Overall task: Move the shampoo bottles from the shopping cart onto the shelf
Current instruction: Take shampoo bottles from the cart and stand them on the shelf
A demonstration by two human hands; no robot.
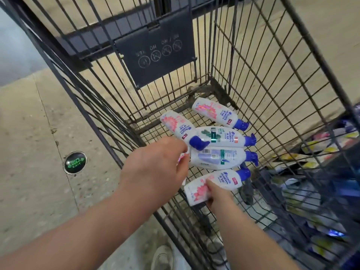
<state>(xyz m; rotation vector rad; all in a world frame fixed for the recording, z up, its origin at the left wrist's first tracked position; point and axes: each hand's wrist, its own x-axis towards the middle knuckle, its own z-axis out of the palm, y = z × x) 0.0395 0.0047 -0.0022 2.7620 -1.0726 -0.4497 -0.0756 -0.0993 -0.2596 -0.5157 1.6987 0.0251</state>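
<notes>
A round green exit marker [75,162] sat in the floor at the far left. The left grip [153,168] reached into the shopping cart [272,75], its fingers stretched toward the bottles. A scrap of white and pink showed under them, but whether it held anything could not be told.

Five white shampoo bottles with blue flip caps lay on their sides on the cart's wire bottom. The leftmost pink-flower bottle [176,127] rested its cap on the green-leaf bottle [224,137]. Just nearer lay the barcode-side bottle [218,158], and the far pink-flower bottle [216,114] sat apart by the corner. The right grip [216,193] was closed round the base of the near pink-flower bottle [220,180], thumb on top. A shelf [321,172] of blurred packets stood beyond the right wall.
</notes>
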